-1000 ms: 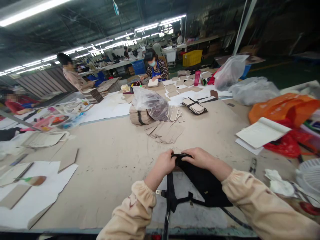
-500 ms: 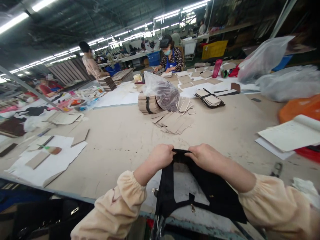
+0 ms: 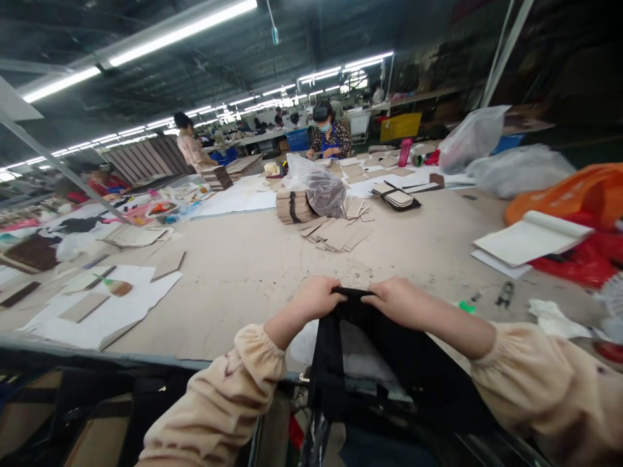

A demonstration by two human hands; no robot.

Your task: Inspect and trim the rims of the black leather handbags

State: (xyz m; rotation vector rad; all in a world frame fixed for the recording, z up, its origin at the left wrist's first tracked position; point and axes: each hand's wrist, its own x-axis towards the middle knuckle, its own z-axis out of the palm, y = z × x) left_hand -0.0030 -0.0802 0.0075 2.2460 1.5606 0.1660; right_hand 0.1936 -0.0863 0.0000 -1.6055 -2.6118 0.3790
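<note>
Near the table's front edge, my left hand [image 3: 318, 299] pinches one end of the folded top edge of a black bag piece [image 3: 409, 366]. A short stretch of that edge lies between it and my right hand [image 3: 400, 301], which grips the other end with closed fingers. Hanging from both hands, the dark material has an opening in its middle through which the pale surface shows. Its lower part drops past the table edge and is dark and blurred. I cannot make out the whole shape of the piece.
On the worktable [image 3: 228, 279] ahead lie loose board pieces [image 3: 335, 235] and a banded stack [image 3: 293, 206]. To the left, a glue bottle [image 3: 117, 287] rests on white paper. A notepad [image 3: 533, 240] and snips [image 3: 505, 295] lie right. A co-worker [image 3: 331, 133] sits across.
Both hands keep their hold on the black piece. Its lower part has come back off the tabletop and hangs over the front edge. The camera view has tilted up and turned right.
</note>
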